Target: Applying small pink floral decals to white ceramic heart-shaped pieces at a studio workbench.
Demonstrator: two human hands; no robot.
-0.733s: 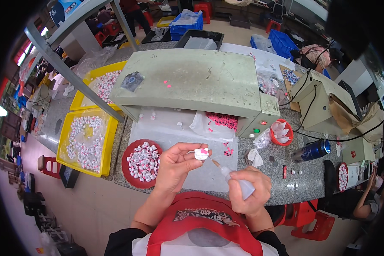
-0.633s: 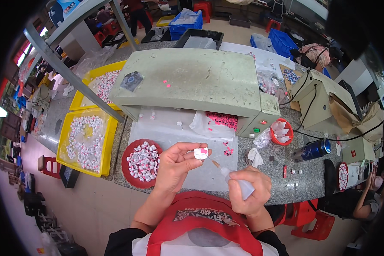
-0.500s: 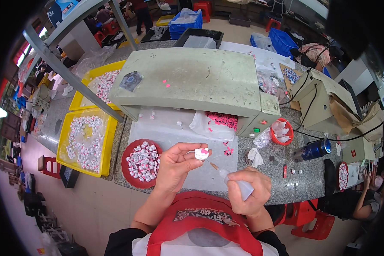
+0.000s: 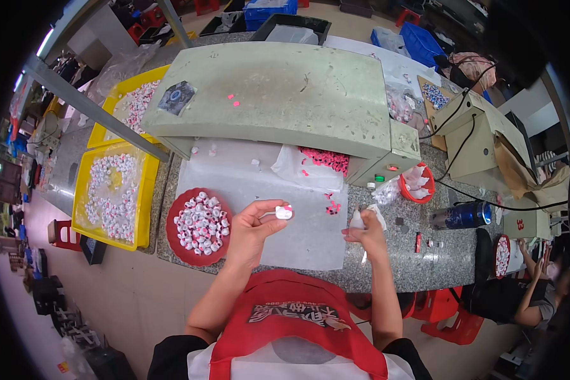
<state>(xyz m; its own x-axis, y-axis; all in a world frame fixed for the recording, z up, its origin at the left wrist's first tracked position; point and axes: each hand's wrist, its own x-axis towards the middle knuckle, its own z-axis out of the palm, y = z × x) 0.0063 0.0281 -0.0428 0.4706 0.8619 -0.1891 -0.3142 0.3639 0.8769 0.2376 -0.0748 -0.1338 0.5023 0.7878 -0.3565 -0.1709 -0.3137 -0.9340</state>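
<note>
Between the thumb and fingers of my left hand (image 4: pixel 250 234) is a small white piece with a pink patch (image 4: pixel 284 212), held above a white paper sheet (image 4: pixel 297 247). My right hand (image 4: pixel 368 235) is closed around a pale, translucent squeeze bottle (image 4: pixel 356 220), right of the sheet and beside a crumpled white tissue (image 4: pixel 378 214). My fingers partly cover the bottle, and its nozzle cannot be made out. Left of my left hand, a red scalloped bowl (image 4: pixel 173 237) holds many similar white and pink pieces. Small bright pink pieces (image 4: pixel 326 159) lie on a sheet under the machine's edge.
A large pale green machine housing (image 4: pixel 272 88) spans the bench ahead. Yellow trays (image 4: pixel 144 218) of pieces stand left, beneath a slanting metal post (image 4: pixel 95 104). To the right are a red cup (image 4: pixel 432 183), a blue bottle (image 4: pixel 462 215) and a red lighter-like object (image 4: pixel 418 242). Another person sits far right.
My right hand has moved the squeeze bottle right and forward, away from the white piece, to beside the tissue. My left hand keeps the piece, now slightly lower and turned. The whole view has shifted.
</note>
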